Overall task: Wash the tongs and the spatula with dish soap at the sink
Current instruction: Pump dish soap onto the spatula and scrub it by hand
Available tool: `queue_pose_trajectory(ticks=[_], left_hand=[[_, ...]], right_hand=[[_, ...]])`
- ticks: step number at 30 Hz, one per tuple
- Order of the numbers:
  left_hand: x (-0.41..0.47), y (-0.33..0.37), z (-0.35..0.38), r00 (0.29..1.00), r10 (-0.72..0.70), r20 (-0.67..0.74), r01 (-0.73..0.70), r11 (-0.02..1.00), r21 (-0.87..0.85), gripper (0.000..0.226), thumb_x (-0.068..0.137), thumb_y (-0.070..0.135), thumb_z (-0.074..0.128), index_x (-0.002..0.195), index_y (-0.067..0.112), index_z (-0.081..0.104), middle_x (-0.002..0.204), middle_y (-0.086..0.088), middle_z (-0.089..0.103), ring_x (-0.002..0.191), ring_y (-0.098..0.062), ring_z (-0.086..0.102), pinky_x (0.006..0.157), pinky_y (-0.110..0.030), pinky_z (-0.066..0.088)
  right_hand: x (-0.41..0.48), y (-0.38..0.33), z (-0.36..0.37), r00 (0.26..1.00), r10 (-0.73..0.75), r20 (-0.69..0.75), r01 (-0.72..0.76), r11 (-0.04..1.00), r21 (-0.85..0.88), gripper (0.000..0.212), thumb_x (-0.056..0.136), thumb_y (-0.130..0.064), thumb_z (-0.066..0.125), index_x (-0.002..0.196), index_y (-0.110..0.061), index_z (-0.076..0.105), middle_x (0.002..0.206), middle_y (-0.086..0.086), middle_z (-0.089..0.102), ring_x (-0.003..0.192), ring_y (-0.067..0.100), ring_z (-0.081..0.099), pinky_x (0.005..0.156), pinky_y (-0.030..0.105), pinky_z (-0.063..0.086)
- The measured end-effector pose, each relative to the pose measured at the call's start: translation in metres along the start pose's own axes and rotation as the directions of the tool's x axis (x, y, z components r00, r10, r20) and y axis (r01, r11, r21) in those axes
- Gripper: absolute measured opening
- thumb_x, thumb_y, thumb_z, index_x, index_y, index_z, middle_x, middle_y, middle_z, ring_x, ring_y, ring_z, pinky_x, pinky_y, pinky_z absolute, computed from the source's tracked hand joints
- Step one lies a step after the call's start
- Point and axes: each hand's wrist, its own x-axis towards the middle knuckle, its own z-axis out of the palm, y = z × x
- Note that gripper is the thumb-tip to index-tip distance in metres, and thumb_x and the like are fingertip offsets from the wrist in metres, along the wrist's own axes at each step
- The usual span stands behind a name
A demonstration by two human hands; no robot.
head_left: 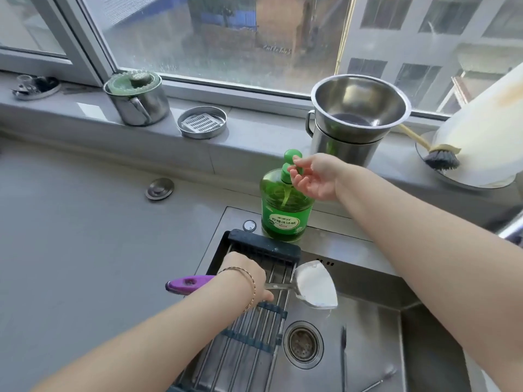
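My left hand [249, 278] grips the purple-handled spatula [315, 284] by its metal shaft, holding it level over the steel sink [368, 349]; the blade points right. My right hand [314, 176] reaches to the green dish soap bottle [285, 205] behind the sink, with the thumb on the pump head and the fingers held open beside the spout. The tongs [343, 360] lie on the sink floor to the right of the drain, running away from me.
A dark-framed drying rack [254, 321] spans the sink's left half. On the window ledge stand a lidded steel pot [138, 100], a round steel tray [202, 122], stacked steel bowls [356, 120] and a dish brush [441, 158]. Grey counter [85, 236] lies left.
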Motion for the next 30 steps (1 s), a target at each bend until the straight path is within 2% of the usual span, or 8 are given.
queue_pose_trajectory(ticks=[2,4,11,16,19,21,25,30], left_hand=[[0.010,0.002,0.006,0.997,-0.075,-0.015,0.072,0.990,-0.118,0.055,0.093,0.055,0.032,0.067,0.009,0.047,0.060,-0.001,0.043,0.054,-0.016,0.044,0.051,-0.024,0.034],[0.017,0.000,0.004,0.994,-0.105,-0.027,0.097,0.972,-0.213,0.057,0.090,0.058,0.036,0.060,0.010,0.040,0.059,-0.001,0.042,0.061,-0.017,0.048,0.060,-0.026,0.039],[0.025,-0.004,0.002,0.991,-0.133,-0.028,0.117,0.936,-0.333,0.041,0.092,0.047,0.043,0.100,0.011,0.060,0.084,-0.005,0.059,0.074,-0.022,0.055,0.066,-0.030,0.043],[0.014,0.002,0.002,0.985,-0.127,-0.121,0.083,0.946,-0.312,0.041,0.098,0.041,0.031,0.098,0.011,0.059,0.078,-0.006,0.057,0.072,-0.023,0.056,0.065,-0.030,0.041],[0.006,0.002,-0.006,0.981,-0.141,-0.130,0.097,0.950,-0.298,0.042,0.098,0.044,0.031,0.085,0.012,0.054,0.081,-0.008,0.059,0.073,-0.023,0.055,0.066,-0.030,0.039],[0.000,0.000,-0.011,0.980,-0.152,-0.127,0.108,0.948,-0.301,0.042,0.097,0.045,0.033,0.080,0.011,0.048,0.077,-0.006,0.055,0.072,-0.022,0.053,0.066,-0.030,0.039],[-0.010,-0.004,-0.011,0.981,-0.148,-0.122,0.109,0.953,-0.282,0.040,0.097,0.044,0.035,0.080,0.010,0.048,0.061,-0.002,0.045,0.069,-0.020,0.051,0.065,-0.030,0.040],[-0.004,-0.008,-0.008,0.986,-0.132,-0.101,0.097,0.949,-0.299,0.040,0.096,0.047,0.036,0.086,0.012,0.054,0.071,-0.003,0.051,0.070,-0.021,0.051,0.067,-0.031,0.042]], right_hand=[[0.002,0.000,-0.002,1.000,0.018,0.019,-0.019,0.999,0.049,0.032,0.098,-0.017,0.044,0.071,-0.002,0.054,0.049,0.002,0.049,0.030,0.005,0.043,0.030,0.008,0.033],[0.005,0.001,-0.004,0.999,0.025,0.035,-0.029,0.994,0.107,0.030,0.098,-0.015,0.044,0.072,-0.003,0.053,0.041,0.002,0.050,0.027,0.006,0.043,0.029,0.007,0.032],[0.013,0.003,-0.004,0.998,0.019,0.060,-0.031,0.977,0.209,0.021,0.099,-0.013,0.042,0.080,-0.010,0.051,0.037,0.003,0.050,0.026,0.005,0.043,0.027,0.007,0.029],[0.013,0.006,0.001,1.000,-0.018,-0.021,0.021,0.983,0.180,0.024,0.098,-0.013,0.044,0.076,-0.011,0.052,0.054,0.001,0.049,0.027,0.004,0.042,0.026,0.009,0.029],[0.007,0.006,0.008,0.996,-0.041,-0.082,0.052,0.988,0.144,0.025,0.098,-0.014,0.044,0.075,-0.011,0.052,0.062,0.000,0.046,0.037,0.003,0.041,0.026,0.009,0.028],[0.003,0.006,0.010,0.995,-0.042,-0.091,0.052,0.992,0.114,0.024,0.098,-0.014,0.045,0.076,-0.009,0.052,0.063,0.001,0.046,0.043,0.003,0.042,0.028,0.007,0.030],[-0.002,-0.002,0.006,0.999,0.019,-0.043,-0.019,1.000,0.004,0.025,0.093,-0.022,0.051,0.077,-0.003,0.054,0.066,0.002,0.050,0.030,0.007,0.048,0.031,0.009,0.037],[0.004,-0.011,0.012,0.995,0.079,-0.067,-0.085,0.992,-0.091,0.043,0.087,-0.046,0.058,0.072,-0.007,0.054,0.055,0.000,0.050,0.029,0.007,0.046,0.031,0.011,0.039]])
